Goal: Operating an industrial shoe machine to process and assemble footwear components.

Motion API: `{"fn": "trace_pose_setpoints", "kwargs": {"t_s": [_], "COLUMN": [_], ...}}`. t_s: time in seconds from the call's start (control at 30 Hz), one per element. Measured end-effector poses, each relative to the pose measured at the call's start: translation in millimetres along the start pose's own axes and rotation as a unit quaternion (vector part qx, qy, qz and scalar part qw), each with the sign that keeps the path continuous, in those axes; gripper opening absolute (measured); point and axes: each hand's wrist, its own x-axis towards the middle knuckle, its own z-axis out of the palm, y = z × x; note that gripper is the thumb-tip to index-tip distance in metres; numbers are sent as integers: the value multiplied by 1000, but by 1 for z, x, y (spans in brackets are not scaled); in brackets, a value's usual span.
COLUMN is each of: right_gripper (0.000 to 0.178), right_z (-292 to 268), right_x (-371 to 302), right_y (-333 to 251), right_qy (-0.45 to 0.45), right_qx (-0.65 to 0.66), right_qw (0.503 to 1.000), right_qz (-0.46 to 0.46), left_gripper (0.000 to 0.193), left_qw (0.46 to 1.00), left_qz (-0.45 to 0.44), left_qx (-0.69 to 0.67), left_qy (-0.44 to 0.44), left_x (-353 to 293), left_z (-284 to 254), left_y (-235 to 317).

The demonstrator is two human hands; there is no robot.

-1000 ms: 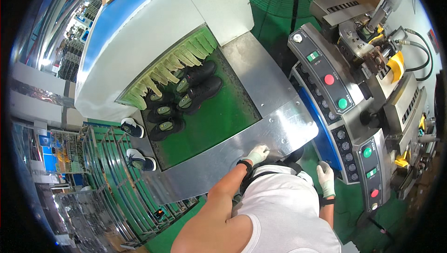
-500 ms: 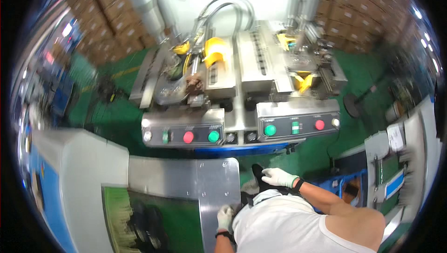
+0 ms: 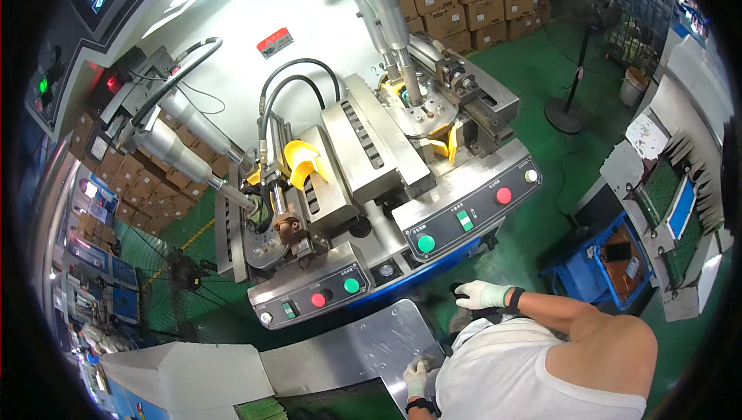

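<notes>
Left hand (image 3: 416,377), white-gloved, sits at the steel table (image 3: 340,349), just inside its right edge; I cannot tell whether it touches the metal or hovers over it. Fingers are curled; whether they clench on anything I cannot tell. The table, nearest thing to this hand, lies in front of the body and to its left, bare metal with a rounded far right corner.

Right hand (image 3: 483,295), also gloved, is past that corner, clear of the right edge and above the green floor (image 3: 533,223). Fingers point left, partly bent. A small dark shape shows at the fingertips; I cannot tell what it is, nor whether it is grasped.

Beyond the table's far edge I log a twin-station machine. Its left control panel (image 3: 309,296) carries a red and a green button; so does the right control panel (image 3: 471,215), nearer the right hand. Behind the panels: a curved yellow pad (image 3: 303,162) and black hoses (image 3: 297,64). Farthest back, stacked cardboard boxes (image 3: 487,3).
</notes>
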Motion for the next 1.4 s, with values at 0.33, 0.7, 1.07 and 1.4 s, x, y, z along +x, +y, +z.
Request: {"fn": "trace_pose_setpoints", "kwargs": {"t_s": [0.33,0.7,1.07,1.4], "right_gripper": [60,61,59,60], "right_z": [-7,4,0,5], "right_x": [-1,-1,-4,-1], "right_y": [-9,7,1,11], "right_qy": [-26,-27,-39,-33], "right_qx": [10,4,1,-7], "right_qw": [1000,1000,999,999], "right_qz": [1,6,25,12], "left_gripper": [30,32,33,35], "left_qw": [997,997,998,997], "left_qz": [13,-13,-4,4], "left_qx": [66,74,61,60], "left_qy": [23,-21,-24,-53], "left_x": [6,-5,2,4], "left_z": [10,7,16,15], "left_y": [-25,6,-22,-16]}}
